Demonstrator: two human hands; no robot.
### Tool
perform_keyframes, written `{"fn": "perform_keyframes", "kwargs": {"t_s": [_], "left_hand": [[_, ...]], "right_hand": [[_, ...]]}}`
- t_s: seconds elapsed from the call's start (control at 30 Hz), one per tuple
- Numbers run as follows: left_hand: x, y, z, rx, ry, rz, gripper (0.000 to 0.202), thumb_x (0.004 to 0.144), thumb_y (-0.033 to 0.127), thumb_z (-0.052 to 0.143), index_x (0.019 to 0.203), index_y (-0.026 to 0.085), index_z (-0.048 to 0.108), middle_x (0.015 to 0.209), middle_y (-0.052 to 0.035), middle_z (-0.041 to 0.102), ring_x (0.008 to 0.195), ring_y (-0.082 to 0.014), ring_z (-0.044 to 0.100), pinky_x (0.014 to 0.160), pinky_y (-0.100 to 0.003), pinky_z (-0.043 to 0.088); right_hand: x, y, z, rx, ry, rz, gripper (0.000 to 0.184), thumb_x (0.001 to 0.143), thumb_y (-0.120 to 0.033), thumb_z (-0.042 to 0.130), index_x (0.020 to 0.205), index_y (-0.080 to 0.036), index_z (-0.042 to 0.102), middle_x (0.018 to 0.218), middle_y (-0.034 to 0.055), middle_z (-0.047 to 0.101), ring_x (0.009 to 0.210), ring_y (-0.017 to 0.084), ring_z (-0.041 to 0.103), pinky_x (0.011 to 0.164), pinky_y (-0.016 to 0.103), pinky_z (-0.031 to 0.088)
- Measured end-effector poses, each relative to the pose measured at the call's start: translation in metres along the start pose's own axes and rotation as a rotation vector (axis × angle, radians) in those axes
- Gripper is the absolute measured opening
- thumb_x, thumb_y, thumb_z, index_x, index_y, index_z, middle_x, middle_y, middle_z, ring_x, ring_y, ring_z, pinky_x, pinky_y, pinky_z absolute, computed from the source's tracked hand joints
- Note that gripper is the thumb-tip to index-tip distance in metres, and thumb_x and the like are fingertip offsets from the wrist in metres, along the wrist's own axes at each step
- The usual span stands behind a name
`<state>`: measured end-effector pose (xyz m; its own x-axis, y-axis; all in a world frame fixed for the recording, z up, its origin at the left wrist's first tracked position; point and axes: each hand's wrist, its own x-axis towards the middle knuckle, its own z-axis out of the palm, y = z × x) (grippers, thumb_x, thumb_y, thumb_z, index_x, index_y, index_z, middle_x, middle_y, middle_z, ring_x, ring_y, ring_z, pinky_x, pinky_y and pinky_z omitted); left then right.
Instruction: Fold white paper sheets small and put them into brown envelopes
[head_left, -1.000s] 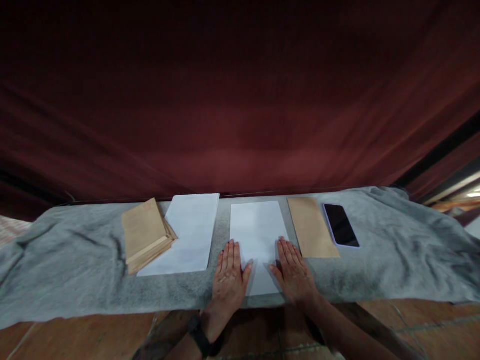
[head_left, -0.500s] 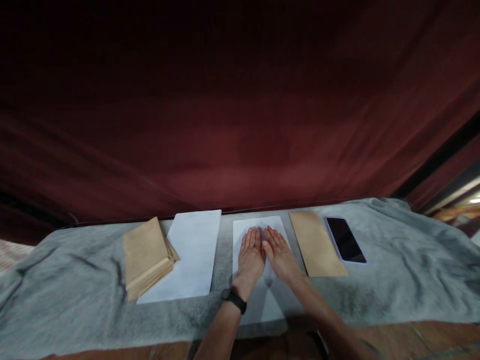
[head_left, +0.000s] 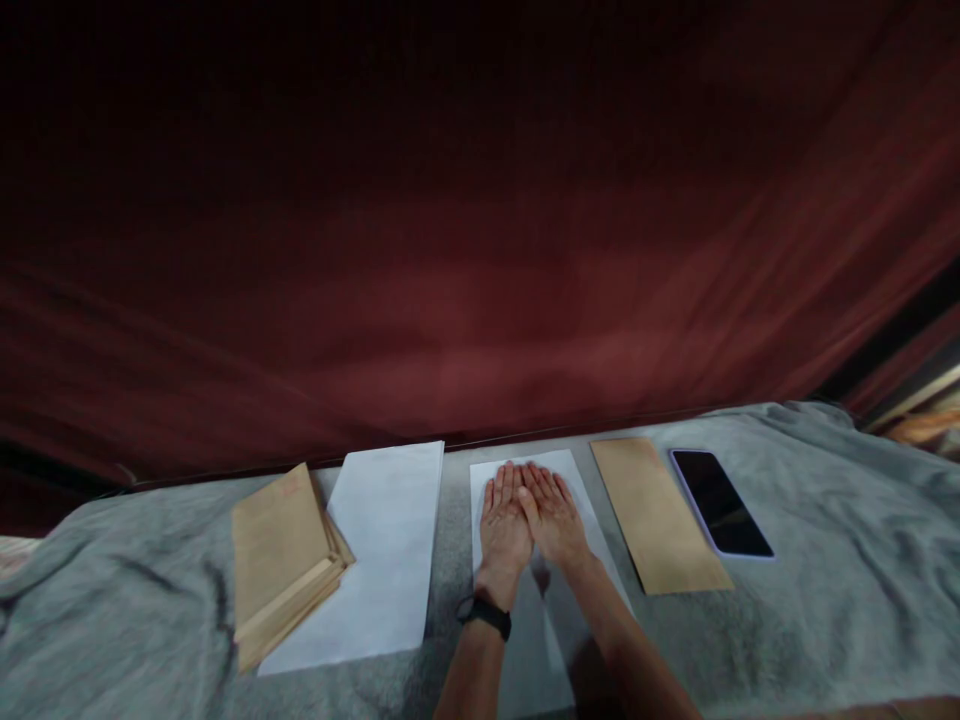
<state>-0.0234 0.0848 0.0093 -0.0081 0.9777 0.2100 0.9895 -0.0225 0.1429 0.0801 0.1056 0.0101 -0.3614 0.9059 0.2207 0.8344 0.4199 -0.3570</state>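
A white sheet of paper [head_left: 581, 500] lies lengthwise on the grey cloth in front of me. Both hands rest flat on its far half, side by side and touching. My left hand [head_left: 504, 520] has its fingers stretched out and together, with a black band on the wrist. My right hand [head_left: 552, 512] lies palm down beside it, fingers straight. Neither hand holds anything. My forearms hide the near part of the sheet.
A grey cloth [head_left: 825, 590] covers the table. Left of the sheet lie a stack of white paper [head_left: 382, 550] and a pile of brown envelopes [head_left: 276, 560]. To the right lie one brown envelope [head_left: 656, 515] and a black phone [head_left: 721, 502]. A dark red curtain [head_left: 480, 250] hangs behind.
My hands slid from the near corners of the sheet up to its far half and came together. The view tilted, so the table sits lower in the frame.
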Motion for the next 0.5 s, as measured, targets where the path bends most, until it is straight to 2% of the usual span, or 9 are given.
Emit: {"fn": "perform_keyframes", "kwargs": {"t_s": [0.17,0.33,0.5], "left_hand": [[0.001,-0.008,0.001,0.017,0.036,-0.103,0.058,0.101,0.024,0.029,0.156,0.011,0.038,0.16,-0.0136,0.042,0.153,-0.025,0.032,0.124,-0.049,0.032],[0.0,-0.015,-0.001,0.05,0.051,-0.188,0.058,0.101,0.025,0.03,0.155,0.006,0.038,0.159,-0.0177,0.043,0.152,-0.0253,0.033,0.124,-0.048,0.03],[-0.003,-0.024,-0.003,0.054,0.102,-0.246,0.058,0.101,0.028,0.034,0.153,0.003,0.041,0.158,-0.0208,0.043,0.151,-0.027,0.035,0.124,-0.047,0.031]], "right_hand": [[0.003,0.016,0.006,-0.097,0.102,0.013,0.055,0.109,-0.041,0.023,0.152,-0.017,0.049,0.158,0.0102,0.045,0.148,0.026,0.041,0.123,0.047,0.026],[0.002,0.034,0.013,-0.176,0.236,0.028,0.059,0.109,-0.042,0.026,0.152,-0.008,0.047,0.154,0.0181,0.049,0.144,0.029,0.046,0.12,0.048,0.03],[-0.002,0.043,0.015,-0.206,0.293,0.049,0.061,0.108,-0.043,0.029,0.151,-0.003,0.046,0.154,0.0213,0.048,0.143,0.031,0.046,0.119,0.047,0.032]]}}
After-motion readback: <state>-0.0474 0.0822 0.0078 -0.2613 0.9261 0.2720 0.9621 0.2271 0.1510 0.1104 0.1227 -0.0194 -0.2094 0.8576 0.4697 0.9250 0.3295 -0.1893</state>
